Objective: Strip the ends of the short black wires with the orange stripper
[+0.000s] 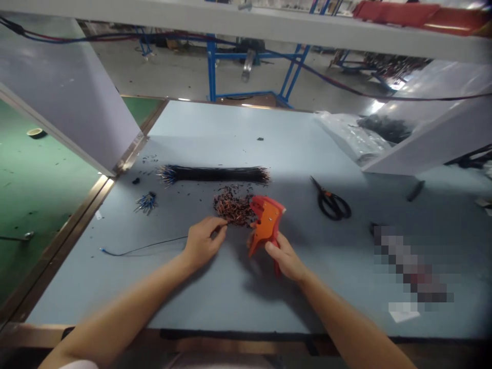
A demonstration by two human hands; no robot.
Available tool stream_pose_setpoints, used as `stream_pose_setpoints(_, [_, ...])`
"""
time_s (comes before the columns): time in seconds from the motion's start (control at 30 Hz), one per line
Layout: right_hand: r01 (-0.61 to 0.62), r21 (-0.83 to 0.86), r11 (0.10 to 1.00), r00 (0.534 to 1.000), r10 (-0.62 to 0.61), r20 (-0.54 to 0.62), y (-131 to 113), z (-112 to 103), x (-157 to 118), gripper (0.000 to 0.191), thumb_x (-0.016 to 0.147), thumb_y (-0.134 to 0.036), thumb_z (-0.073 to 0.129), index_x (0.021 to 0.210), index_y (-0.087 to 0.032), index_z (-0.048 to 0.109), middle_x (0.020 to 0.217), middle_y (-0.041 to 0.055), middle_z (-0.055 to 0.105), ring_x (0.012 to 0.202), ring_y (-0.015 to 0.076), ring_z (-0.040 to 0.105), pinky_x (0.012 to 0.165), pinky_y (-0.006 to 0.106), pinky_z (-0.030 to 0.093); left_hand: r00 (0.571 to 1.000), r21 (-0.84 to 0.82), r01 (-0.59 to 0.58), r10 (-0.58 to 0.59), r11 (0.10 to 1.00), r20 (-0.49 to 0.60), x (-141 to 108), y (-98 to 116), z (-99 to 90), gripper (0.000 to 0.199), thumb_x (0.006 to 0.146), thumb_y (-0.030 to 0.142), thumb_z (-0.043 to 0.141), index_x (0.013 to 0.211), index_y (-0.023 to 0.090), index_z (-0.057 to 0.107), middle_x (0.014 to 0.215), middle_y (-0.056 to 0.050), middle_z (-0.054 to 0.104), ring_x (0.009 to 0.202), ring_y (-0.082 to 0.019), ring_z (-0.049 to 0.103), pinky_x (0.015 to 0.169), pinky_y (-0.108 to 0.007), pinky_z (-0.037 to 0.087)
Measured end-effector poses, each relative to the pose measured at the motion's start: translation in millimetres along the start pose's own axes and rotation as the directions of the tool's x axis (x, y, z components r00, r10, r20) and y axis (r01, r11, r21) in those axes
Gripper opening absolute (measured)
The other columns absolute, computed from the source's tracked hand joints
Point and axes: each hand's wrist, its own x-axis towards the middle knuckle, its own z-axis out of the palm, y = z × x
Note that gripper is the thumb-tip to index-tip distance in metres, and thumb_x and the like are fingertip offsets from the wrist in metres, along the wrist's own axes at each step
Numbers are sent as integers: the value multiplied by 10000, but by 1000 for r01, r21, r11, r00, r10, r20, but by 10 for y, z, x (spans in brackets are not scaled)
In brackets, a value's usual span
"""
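Note:
My left hand (205,240) pinches a thin black wire (148,247), whose blue-tipped end lies out to the left on the table. In my right hand (286,256) is an orange and red wire stripper (268,220), its head pointing up and left. Between the hands and just beyond them lies a pile of copper and black scraps (233,206). A long bundle of black wires (217,174) rests behind the pile, with blue ends at its left and bare copper ends at its right.
Black-handled scissors (333,204) lie right of the stripper. Small blue-ended pieces (146,203) sit at the left. Plastic bags (357,136) are at the back right, near a white panel. A shelf edge (246,23) crosses above the table.

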Motion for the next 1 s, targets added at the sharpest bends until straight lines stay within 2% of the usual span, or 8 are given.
stream_pose_setpoints(0.13, [-187,205,961,975,156,159,38,63,-9,660,845,-692,490,1256,-175,502,930,100,649,809,226,654,691,375,537,999,-13,41,-41,999,-15,5,-44,5,106,877,209,525,891,182,627,787,-18,664,684,-118,590,649,-234,447])
stream_pose_setpoints(0.23, [-289,195,937,942,242,231,37,93,-3,588,851,-632,549,1164,-135,566,898,113,672,804,223,670,690,354,533,998,-21,67,-67,998,7,26,-57,6,107,878,187,512,886,186,618,835,-22,655,754,-126,597,701,-245,455])
stream_pose_setpoints(0.33, [-296,201,934,939,246,239,13,97,-6,483,815,-489,687,1114,-118,606,960,131,686,861,229,676,744,359,536,997,-38,76,-76,996,-24,59,-81,-5,109,877,171,505,889,185,613,872,-26,638,757,-118,584,715,-247,455])
stream_pose_setpoints(0.47, [-317,339,886,939,242,244,-23,87,-10,389,766,-335,767,1073,-136,635,1007,105,686,948,245,679,879,412,511,990,-41,100,-103,994,-92,103,-141,-23,93,873,179,520,860,176,613,796,-6,597,690,-101,533,669,-226,432])
stream_pose_setpoints(0.6, [-307,371,876,942,225,248,-42,103,-8,348,805,-349,723,1050,-123,624,919,104,704,875,233,692,856,400,503,977,-73,171,-179,982,-112,134,-200,-18,79,859,191,547,824,169,614,739,13,571,655,-90,508,634,-209,410])
stream_pose_setpoints(0.8, [-350,375,858,928,263,263,-21,141,6,338,799,-366,721,994,-121,593,872,114,706,811,261,712,840,462,496,966,-108,208,-222,972,-133,127,-186,-4,72,840,188,556,818,167,622,725,19,583,625,-80,497,609,-199,408])
stream_pose_setpoints(1.0, [-376,404,834,924,301,237,56,82,41,369,758,-374,754,968,-114,597,826,90,699,719,244,720,727,400,534,967,-113,217,-229,970,-112,121,-148,-11,74,834,193,558,826,172,629,729,14,593,620,-85,505,605,-208,420])
